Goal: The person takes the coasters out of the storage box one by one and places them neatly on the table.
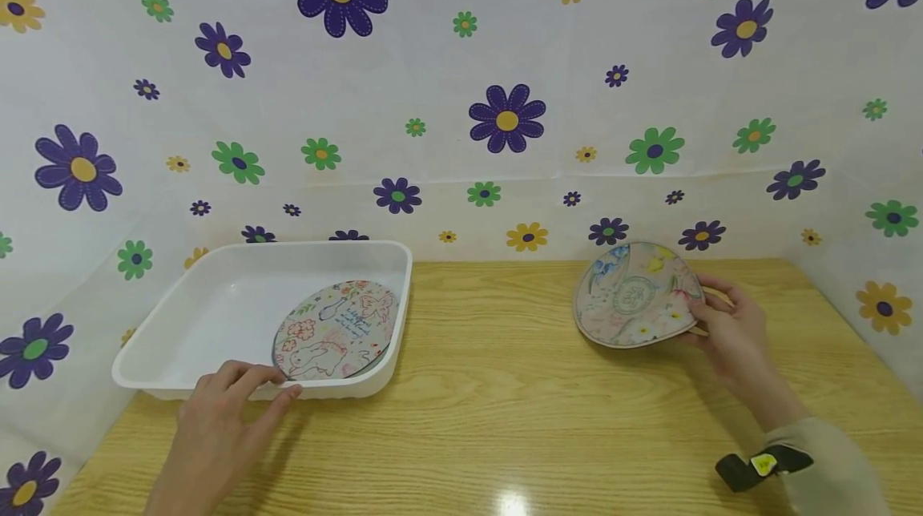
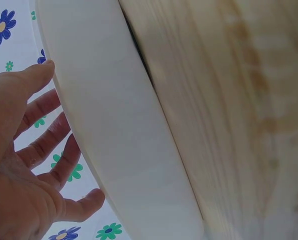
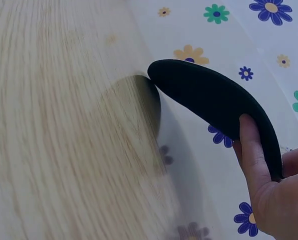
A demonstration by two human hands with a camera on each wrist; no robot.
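Observation:
My right hand (image 1: 731,332) pinches the right edge of a round floral mouse pad (image 1: 634,292), which is raised and tilted above the table. Its dark underside (image 3: 204,92) shows bent in the right wrist view, with fingers on that face. On the left stands a white tray (image 1: 252,250); a second round mouse pad (image 1: 335,332), printed with a rabbit and flowers, lies in its right part. My left hand (image 1: 219,428) rests at the tray's front rim with relaxed, spread fingers. In the left wrist view the fingertips (image 2: 96,196) touch the rim beside the outer wall.
The light wood table (image 1: 497,388) runs between the tray and the held pad. A white cloth (image 1: 447,83) with purple, green and yellow flowers hangs behind and along both sides. A black strap (image 1: 764,465) is around the right wrist.

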